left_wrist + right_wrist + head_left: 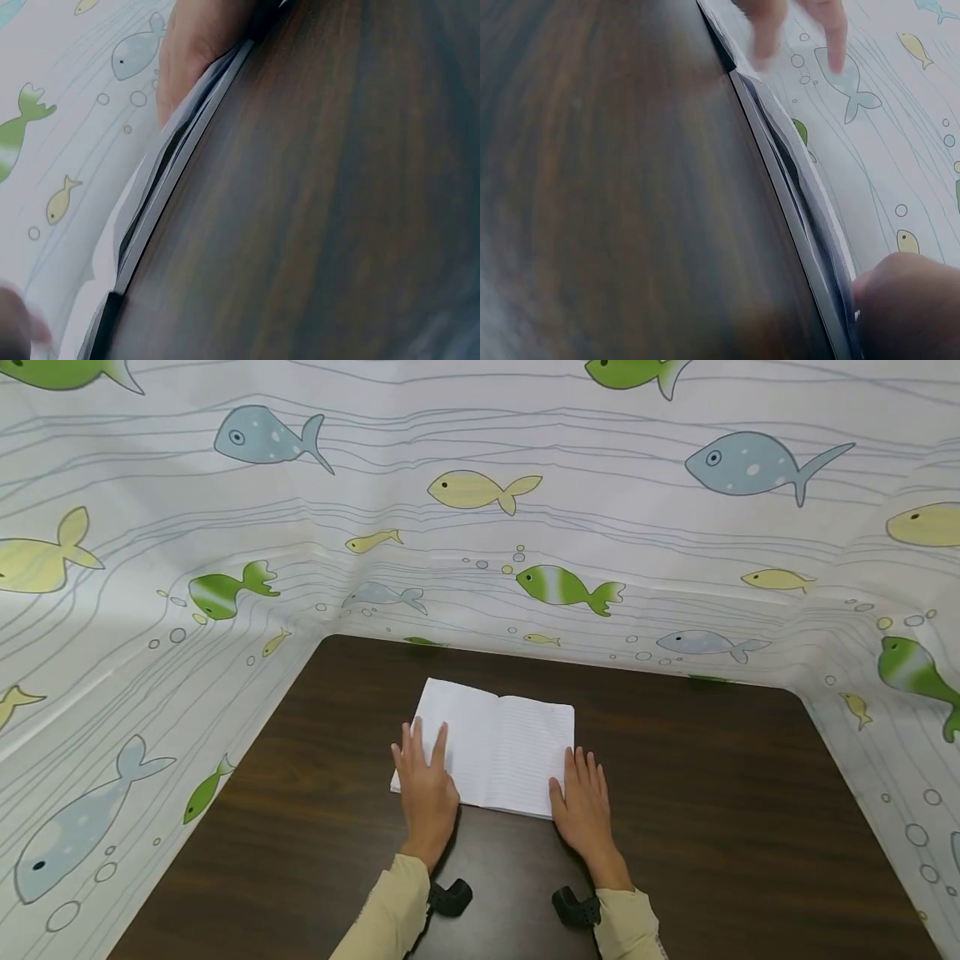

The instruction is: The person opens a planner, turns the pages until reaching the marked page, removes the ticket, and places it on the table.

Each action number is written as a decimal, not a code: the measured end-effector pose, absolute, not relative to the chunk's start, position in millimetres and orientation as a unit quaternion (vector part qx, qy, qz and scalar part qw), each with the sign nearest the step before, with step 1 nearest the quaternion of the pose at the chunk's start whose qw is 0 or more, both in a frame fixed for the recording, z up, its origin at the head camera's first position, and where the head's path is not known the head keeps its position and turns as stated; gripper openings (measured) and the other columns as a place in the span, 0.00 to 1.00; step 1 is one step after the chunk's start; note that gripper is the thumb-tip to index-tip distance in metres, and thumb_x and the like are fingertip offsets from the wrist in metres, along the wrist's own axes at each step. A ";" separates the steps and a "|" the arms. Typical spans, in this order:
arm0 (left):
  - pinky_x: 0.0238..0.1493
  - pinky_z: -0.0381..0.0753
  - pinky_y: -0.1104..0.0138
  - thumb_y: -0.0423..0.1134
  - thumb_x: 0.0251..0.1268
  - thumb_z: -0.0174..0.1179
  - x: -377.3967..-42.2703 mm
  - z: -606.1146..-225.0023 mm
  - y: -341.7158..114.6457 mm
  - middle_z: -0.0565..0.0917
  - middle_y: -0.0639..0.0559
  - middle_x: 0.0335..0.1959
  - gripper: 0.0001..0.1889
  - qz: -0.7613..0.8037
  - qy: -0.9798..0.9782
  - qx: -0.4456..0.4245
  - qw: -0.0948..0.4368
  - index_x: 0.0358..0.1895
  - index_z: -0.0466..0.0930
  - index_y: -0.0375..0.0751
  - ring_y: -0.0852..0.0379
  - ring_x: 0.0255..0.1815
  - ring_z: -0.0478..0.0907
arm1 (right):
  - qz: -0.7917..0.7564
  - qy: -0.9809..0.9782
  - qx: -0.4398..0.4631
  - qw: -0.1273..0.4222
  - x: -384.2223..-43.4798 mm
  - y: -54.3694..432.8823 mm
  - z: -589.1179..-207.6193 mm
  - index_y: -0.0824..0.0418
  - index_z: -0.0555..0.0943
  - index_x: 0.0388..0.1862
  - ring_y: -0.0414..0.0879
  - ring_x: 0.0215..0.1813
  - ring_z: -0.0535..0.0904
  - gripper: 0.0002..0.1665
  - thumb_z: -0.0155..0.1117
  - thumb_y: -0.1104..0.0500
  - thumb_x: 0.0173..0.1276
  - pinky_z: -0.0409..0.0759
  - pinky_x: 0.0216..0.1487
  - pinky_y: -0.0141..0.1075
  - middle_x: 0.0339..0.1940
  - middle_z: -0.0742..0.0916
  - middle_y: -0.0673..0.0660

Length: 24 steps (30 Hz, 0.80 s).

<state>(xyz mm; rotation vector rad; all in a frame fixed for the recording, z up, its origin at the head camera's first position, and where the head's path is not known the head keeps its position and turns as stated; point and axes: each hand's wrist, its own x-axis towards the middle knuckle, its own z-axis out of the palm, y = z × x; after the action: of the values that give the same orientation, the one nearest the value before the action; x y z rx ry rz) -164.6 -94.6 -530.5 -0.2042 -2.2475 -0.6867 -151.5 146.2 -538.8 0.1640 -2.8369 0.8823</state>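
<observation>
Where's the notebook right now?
In the head view, the open notebook lies on the brown table, just below the picture's middle, with the left hand at its left side and the right hand at its right edge.

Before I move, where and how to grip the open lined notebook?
Probably by both outer side edges, coming in from left and right, slipping underneath: the lined notebook lies open on the table, its pages gapping along the near edge.

We note a screened-off table workspace: fish-printed sheeting borders the dark wood-grain top on its left, far and right sides. We cannot determine the surrounding room's type.
</observation>
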 end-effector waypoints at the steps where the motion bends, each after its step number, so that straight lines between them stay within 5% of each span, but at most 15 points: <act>1: 0.76 0.58 0.36 0.17 0.56 0.65 -164.9 -531.5 -94.4 0.64 0.32 0.78 0.33 -0.265 -0.887 -0.102 0.364 0.69 0.75 0.33 0.34 0.80 0.58 | 0.298 -0.949 0.053 0.083 -151.6 146.3 -538.9 0.75 0.58 0.80 0.70 0.83 0.50 0.38 0.50 0.54 0.82 0.43 0.81 0.61 0.80 0.62 0.76; 4: 0.76 0.62 0.42 0.27 0.66 0.66 -164.5 -534.4 -92.5 0.69 0.36 0.76 0.26 -0.286 -0.898 -0.178 0.283 0.68 0.78 0.33 0.40 0.79 0.63 | 0.313 -0.945 0.047 0.081 -151.7 146.6 -538.8 0.75 0.56 0.81 0.70 0.83 0.50 0.38 0.49 0.52 0.83 0.42 0.81 0.61 0.80 0.61 0.75; 10: 0.81 0.51 0.47 0.49 0.82 0.51 -158.1 -538.1 -88.1 0.65 0.45 0.80 0.27 -0.236 -0.933 -0.256 0.093 0.78 0.69 0.47 0.47 0.82 0.57 | 0.360 -0.924 0.054 0.116 -152.6 146.8 -538.6 0.71 0.56 0.82 0.66 0.83 0.54 0.37 0.48 0.51 0.85 0.44 0.80 0.64 0.82 0.63 0.69; 24: 0.81 0.52 0.48 0.56 0.79 0.54 -159.0 -540.0 -88.2 0.64 0.46 0.80 0.30 -0.226 -0.936 -0.261 0.067 0.78 0.69 0.48 0.47 0.82 0.57 | 0.349 -0.926 0.082 0.120 -154.1 147.9 -539.9 0.76 0.56 0.80 0.64 0.82 0.57 0.39 0.51 0.53 0.84 0.44 0.79 0.66 0.80 0.65 0.71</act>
<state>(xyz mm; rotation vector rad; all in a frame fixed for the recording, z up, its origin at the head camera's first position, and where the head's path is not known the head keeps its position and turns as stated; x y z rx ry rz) -159.0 -88.2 -540.0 -0.7859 -2.8212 -0.6826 -154.1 147.9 -539.9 0.2409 -2.7056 1.0201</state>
